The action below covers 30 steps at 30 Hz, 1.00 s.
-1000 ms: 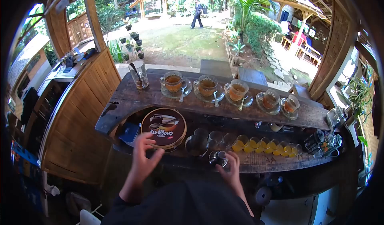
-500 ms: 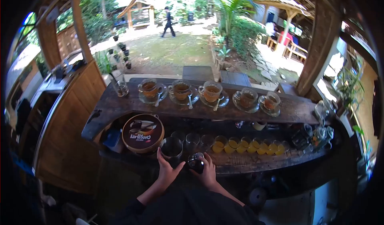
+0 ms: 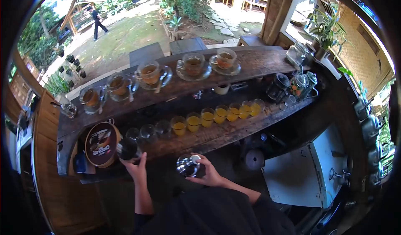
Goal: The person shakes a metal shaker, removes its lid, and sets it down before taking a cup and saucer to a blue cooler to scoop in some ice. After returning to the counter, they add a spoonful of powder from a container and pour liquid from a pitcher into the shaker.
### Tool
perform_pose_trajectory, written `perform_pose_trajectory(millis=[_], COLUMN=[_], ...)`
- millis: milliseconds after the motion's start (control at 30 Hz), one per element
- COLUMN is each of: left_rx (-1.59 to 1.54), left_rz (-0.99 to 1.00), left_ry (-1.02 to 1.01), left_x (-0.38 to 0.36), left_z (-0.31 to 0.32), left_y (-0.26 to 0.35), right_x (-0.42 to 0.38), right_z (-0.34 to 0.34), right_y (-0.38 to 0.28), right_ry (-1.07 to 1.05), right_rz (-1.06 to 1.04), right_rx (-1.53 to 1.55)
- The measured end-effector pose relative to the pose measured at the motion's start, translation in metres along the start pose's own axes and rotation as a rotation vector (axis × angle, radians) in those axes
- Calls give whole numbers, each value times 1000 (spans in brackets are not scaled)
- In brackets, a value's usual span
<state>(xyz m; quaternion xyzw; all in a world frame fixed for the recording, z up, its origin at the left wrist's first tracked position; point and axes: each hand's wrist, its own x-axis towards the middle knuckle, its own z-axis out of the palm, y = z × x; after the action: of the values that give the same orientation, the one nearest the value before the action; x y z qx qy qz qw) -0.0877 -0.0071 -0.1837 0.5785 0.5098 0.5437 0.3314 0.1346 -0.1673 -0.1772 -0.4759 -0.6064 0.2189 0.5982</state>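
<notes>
My left hand (image 3: pixel 137 168) is closed around a dark, see-through cylindrical container (image 3: pixel 128 150), tilted at the lower shelf's edge. In my right hand (image 3: pixel 211 175) is a shiny domed metal lid (image 3: pixel 187 166) with a round pale knob, held apart from the container. A round box with chocolate lettering (image 3: pixel 102 145) stands left of the container. Just behind it are clear glasses (image 3: pixel 148 132). Several glasses of yellow drink (image 3: pixel 207 118) continue rightward along the lower shelf.
Several glass cups of brown drink on saucers (image 3: pixel 149 74) line the upper counter (image 3: pixel 259 61). Jars (image 3: pixel 297 53) and a dark French press (image 3: pixel 278 87) stand at the right. Below is a white cabinet (image 3: pixel 292 178). A person in dark clothes (image 3: pixel 97 23) walks outside.
My view has swung right. My hands have moved farther apart, the right one drawing the metal lid away from the container, which now tilts more.
</notes>
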Motion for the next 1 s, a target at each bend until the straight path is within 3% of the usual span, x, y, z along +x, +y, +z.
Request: perform_pose_trajectory(millis=[100,233,267,367,467,567,667,700,767,800,1000], left_rx=[12,-63,-37,-78,-137,-233,-221,-216,-130,-197,-266], left_rz=[-10,110,114,106,20,-92,-23,-23,12,-215,-95], left_ry=[39,232,231,253,321,92,-262,-248,-534,-561,-633], left_x=[1,-31,-45,-89,-142,-185,-206,-208,-206,-206,-192], left_z=[5,39,50,95,161,220,255,263,283,294,332], left_y=[-16,24,33,60,107,152,174,179,202,222,234], right_x=[-35,-68,-58,-51,-44,-30,-15,-11,-9,-7,-9], right_z=[-72,-200,-230,-320,-380,-413,-428,-428,-426,-426,-422], right_y=[6,33,28,37,57,77,95,99,108,107,122], right_ry=[149,383,426,516,436,333,200,185,192,186,161], right_rz=[-60,93,73,244,258,323,148,108,117,114,78], right_rx=[-107,-254,-114,-117,-317,-397,-451,-449,-434,-481,-630])
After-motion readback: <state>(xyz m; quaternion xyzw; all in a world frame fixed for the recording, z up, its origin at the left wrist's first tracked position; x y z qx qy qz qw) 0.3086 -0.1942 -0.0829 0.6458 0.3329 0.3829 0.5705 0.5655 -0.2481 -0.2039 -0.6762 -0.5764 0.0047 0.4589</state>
